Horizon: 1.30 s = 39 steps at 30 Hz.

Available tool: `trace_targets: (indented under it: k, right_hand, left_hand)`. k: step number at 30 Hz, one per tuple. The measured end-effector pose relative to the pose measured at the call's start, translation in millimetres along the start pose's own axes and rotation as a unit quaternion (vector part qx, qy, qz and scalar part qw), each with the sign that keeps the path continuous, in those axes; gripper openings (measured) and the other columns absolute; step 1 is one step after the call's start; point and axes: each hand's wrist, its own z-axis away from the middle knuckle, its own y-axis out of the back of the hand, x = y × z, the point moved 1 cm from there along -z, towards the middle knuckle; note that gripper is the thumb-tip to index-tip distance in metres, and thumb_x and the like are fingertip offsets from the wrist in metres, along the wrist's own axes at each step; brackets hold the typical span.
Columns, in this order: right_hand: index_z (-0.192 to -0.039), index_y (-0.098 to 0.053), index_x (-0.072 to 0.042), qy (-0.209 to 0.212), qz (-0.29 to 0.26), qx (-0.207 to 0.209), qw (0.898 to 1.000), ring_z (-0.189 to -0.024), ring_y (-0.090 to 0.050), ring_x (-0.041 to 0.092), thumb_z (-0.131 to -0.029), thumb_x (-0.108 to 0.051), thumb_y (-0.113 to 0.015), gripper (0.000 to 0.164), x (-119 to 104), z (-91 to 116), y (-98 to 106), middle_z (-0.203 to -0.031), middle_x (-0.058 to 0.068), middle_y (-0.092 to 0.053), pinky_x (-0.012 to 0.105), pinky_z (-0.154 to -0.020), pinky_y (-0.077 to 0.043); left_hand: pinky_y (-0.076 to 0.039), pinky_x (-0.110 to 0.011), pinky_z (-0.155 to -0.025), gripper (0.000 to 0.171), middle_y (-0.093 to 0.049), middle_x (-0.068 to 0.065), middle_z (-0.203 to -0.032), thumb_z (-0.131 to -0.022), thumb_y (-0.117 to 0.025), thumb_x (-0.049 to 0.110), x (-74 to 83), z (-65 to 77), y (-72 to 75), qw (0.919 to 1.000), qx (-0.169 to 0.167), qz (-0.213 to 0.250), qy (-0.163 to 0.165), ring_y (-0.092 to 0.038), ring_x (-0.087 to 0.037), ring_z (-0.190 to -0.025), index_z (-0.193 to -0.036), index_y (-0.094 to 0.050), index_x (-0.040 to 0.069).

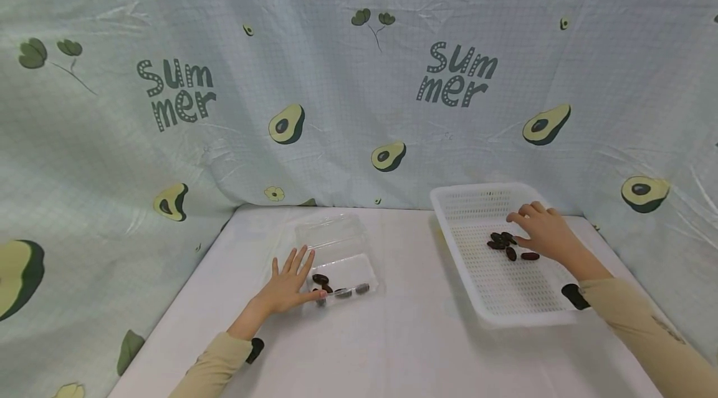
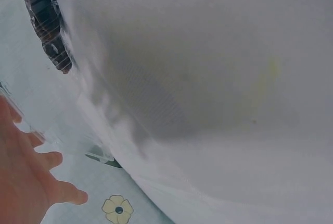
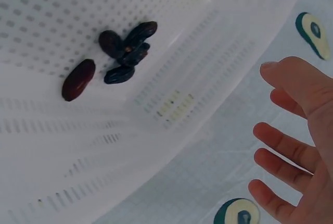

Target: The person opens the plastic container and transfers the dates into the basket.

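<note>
My left hand point(image 1: 283, 289) has its fingers spread at the left side of a clear plastic box point(image 1: 353, 266) with its lid raised, the thumb overlapping the front edge in the head view. Several dark dates point(image 1: 321, 278) lie along the front of this box; the left wrist view shows dates point(image 2: 46, 18) through the plastic. On the right, my right hand point(image 1: 541, 233) is over a white perforated basket point(image 1: 461, 261), fingers apart and loosely bent, holding nothing. Several glossy brown dates point(image 3: 125, 49) lie clustered on the basket floor, with one reddish date point(image 3: 79, 80) beside them.
A white-covered table point(image 1: 409, 336) carries both containers, the box left of centre and the basket to the right. Behind and at both sides hangs a pale cloth point(image 1: 325, 61) printed with avocados and lettering. A dark band point(image 1: 574, 296) shows at the right wrist.
</note>
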Motion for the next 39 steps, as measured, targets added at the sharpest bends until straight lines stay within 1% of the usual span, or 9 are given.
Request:
trace_targets:
  k: [2,5,8,16,21,25,30,33,39]
  right_hand:
    - [-0.092,-0.061,-0.011,0.015,-0.004,0.033,0.999,-0.082,-0.052,0.029,-0.064,-0.019,-0.078,0.034,-6.4,-2.5,4.5,-0.083,0.008,-0.055,0.042,-0.057,-0.043]
    - [-0.09,-0.062,-0.011,0.04,-0.011,0.085,0.996,-0.079,-0.051,0.028,-0.06,-0.018,-0.08,0.035,-15.7,-7.2,11.8,-0.081,0.007,-0.055,0.039,-0.054,-0.041]
    - [-0.09,-0.062,-0.011,0.057,-0.017,0.113,0.992,-0.079,-0.052,0.028,-0.059,-0.017,-0.08,0.036,-25.3,-12.8,19.1,-0.082,0.007,-0.055,0.038,-0.053,-0.04]
    - [-0.097,-0.061,-0.013,0.054,-0.055,0.094,0.993,-0.083,-0.05,0.026,-0.067,-0.02,-0.077,0.035,-55.3,-28.3,31.3,-0.088,0.007,-0.056,0.038,-0.058,-0.041]
    - [-0.098,-0.06,-0.014,0.066,-0.062,0.106,0.99,-0.084,-0.05,0.024,-0.067,-0.021,-0.077,0.035,-79.1,-39.0,40.7,-0.09,0.006,-0.056,0.037,-0.061,-0.043]
    - [-0.098,-0.06,-0.015,0.082,-0.068,0.121,0.987,-0.084,-0.05,0.022,-0.067,-0.02,-0.077,0.035,-98.7,-48.2,47.2,-0.09,0.004,-0.055,0.033,-0.06,-0.041]
    - [-0.1,-0.06,-0.016,0.098,-0.078,0.117,0.985,-0.085,-0.049,0.02,-0.07,-0.023,-0.075,0.034,-123.8,-63.4,50.3,-0.09,0.002,-0.055,0.032,-0.062,-0.041]
    - [-0.101,-0.06,-0.018,0.115,-0.082,0.118,0.983,-0.086,-0.049,0.019,-0.072,-0.024,-0.074,0.033,-138.6,-73.2,50.1,-0.091,0.001,-0.055,0.033,-0.064,-0.043]
    - [-0.102,-0.059,-0.02,0.163,-0.104,0.131,0.972,-0.09,-0.051,0.018,-0.074,-0.025,-0.072,0.032,-168.2,-93.4,43.1,-0.092,-0.001,-0.055,0.032,-0.068,-0.043]
  left_hand:
    - [-0.004,-0.068,-0.1,0.092,-0.008,-0.017,-0.15,-0.08,-0.048,0.061,0.2,0.5,0.3,1.0,-0.002,-0.002,0.001,-0.007,-0.04,-0.137,-0.144,-0.011,0.007]
    - [-0.003,-0.068,-0.099,0.091,-0.007,-0.017,-0.15,-0.08,-0.049,0.059,-0.1,1.5,0.8,1.0,0.0,0.003,0.0,-0.006,-0.04,-0.137,-0.144,-0.011,0.006]
    - [-0.003,-0.068,-0.099,0.09,-0.005,-0.016,-0.15,-0.081,-0.049,0.059,-0.6,2.7,1.7,1.0,-0.001,0.005,-0.001,-0.006,-0.039,-0.137,-0.144,-0.011,0.007]
    - [-0.003,-0.068,-0.099,0.091,0.0,-0.016,-0.151,-0.081,-0.049,0.059,-3.2,3.2,-1.1,1.0,-0.005,0.007,-0.003,-0.003,-0.038,-0.137,-0.145,-0.007,0.009]
    - [-0.003,-0.068,-0.099,0.091,0.0,-0.016,-0.151,-0.081,-0.048,0.059,-3.4,4.0,-1.4,1.0,-0.004,0.007,-0.003,-0.003,-0.038,-0.137,-0.145,-0.007,0.009]
    - [-0.003,-0.068,-0.1,0.092,0.0,-0.014,-0.151,-0.081,-0.048,0.06,-2.9,4.6,-0.3,1.0,-0.006,0.004,-0.001,-0.003,-0.037,-0.138,-0.145,-0.006,0.009]
    - [-0.003,-0.068,-0.1,0.093,-0.002,-0.015,-0.151,-0.08,-0.049,0.061,-2.1,5.0,0.9,1.0,-0.008,-0.001,0.0,-0.003,-0.037,-0.138,-0.145,-0.006,0.009]
    - [-0.003,-0.068,-0.099,0.094,-0.003,-0.016,-0.15,-0.079,-0.05,0.06,-1.6,5.2,1.5,1.0,-0.006,0.002,-0.002,-0.004,-0.037,-0.138,-0.144,-0.007,0.008]
    - [-0.004,-0.068,-0.099,0.096,-0.004,-0.017,-0.15,-0.078,-0.051,0.061,-1.5,5.3,2.0,1.0,-0.008,0.001,-0.004,-0.005,-0.038,-0.137,-0.144,-0.009,0.006]
